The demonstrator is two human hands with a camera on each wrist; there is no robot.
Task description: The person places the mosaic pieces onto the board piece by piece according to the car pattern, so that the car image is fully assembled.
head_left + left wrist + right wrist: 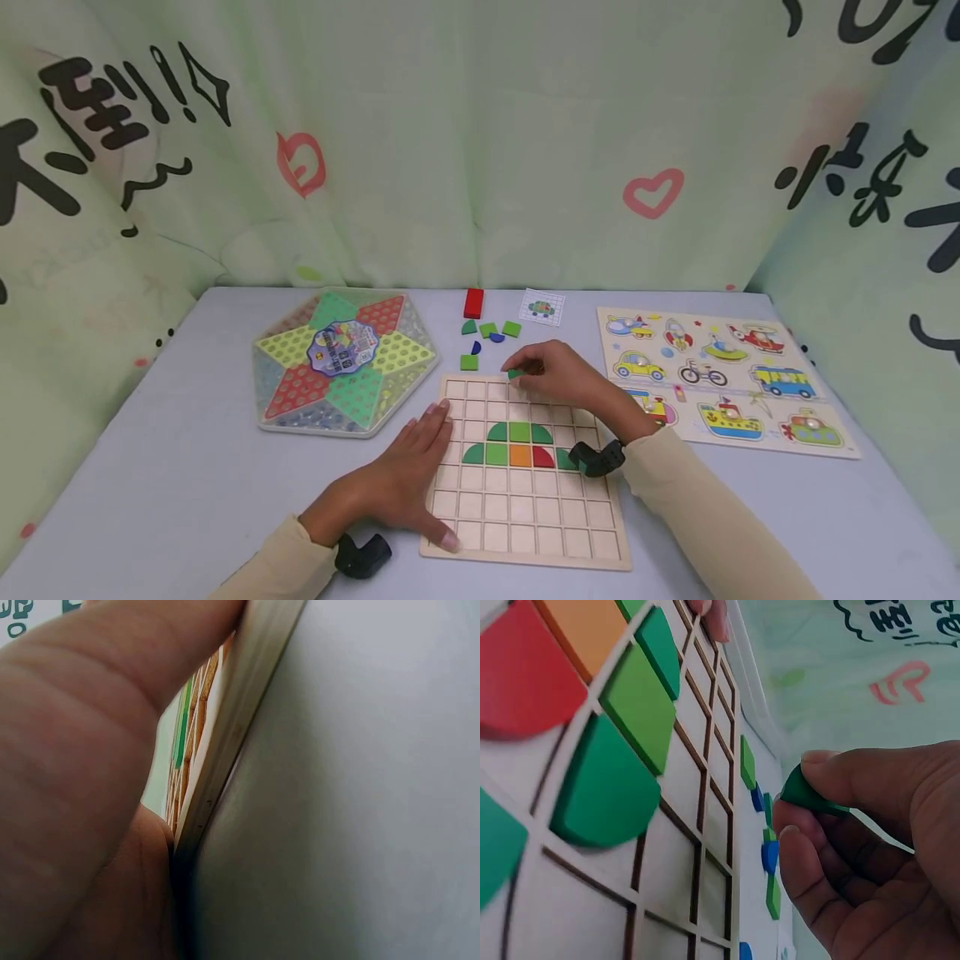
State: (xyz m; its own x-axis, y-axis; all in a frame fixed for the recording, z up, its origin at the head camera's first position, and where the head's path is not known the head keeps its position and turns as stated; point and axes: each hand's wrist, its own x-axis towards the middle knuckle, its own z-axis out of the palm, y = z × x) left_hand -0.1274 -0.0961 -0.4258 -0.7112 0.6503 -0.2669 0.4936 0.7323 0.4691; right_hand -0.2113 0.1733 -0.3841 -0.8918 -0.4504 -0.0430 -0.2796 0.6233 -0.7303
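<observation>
A pale wooden grid board (543, 537) lies in front of me. My left hand (401, 475) rests along its left edge, fingers straight and spread, thumb at the lower left corner. Over the board's far edge, my right hand (558, 375) pinches a dark green quarter-round piece (810, 793) between thumb and fingers. Two rows of pieces sit in the grid: light green squares (519, 432), dark green quarter-rounds (473, 454), an orange square (520, 456) and a red quarter-round (543, 457). A dark green piece (566, 459) at the right is partly hidden by the black wrist camera.
Loose green squares (512, 328), blue half-rounds (497, 337) and a red block (473, 303) lie beyond the board, beside a small pattern card (542, 307). A hexagonal checkers box (343, 362) is at the left. To the right lies a vehicle puzzle board (731, 400).
</observation>
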